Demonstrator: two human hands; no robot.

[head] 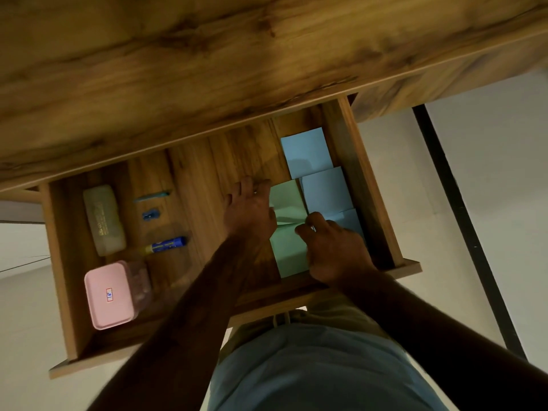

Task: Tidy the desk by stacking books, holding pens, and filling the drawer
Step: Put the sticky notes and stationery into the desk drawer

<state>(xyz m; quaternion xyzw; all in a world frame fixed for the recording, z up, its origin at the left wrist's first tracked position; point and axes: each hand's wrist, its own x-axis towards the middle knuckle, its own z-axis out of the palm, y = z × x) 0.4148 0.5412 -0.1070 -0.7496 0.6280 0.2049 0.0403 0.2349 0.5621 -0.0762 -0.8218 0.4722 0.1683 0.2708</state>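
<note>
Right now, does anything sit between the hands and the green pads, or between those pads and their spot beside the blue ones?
Nothing visible does. The left hand rests against the green pads, the right hand pinches them, and they already lie against the blue pads on the drawer floor.

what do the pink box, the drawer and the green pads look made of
Pink box: likely plastic, with a smooth matt lid, rounded corners and a clear-looking base.
Drawer: wood or wood-look laminate, matt, with grain streaks showing.
Green pads: probably paper, flat matt pastel squares with sharp edges.
</note>
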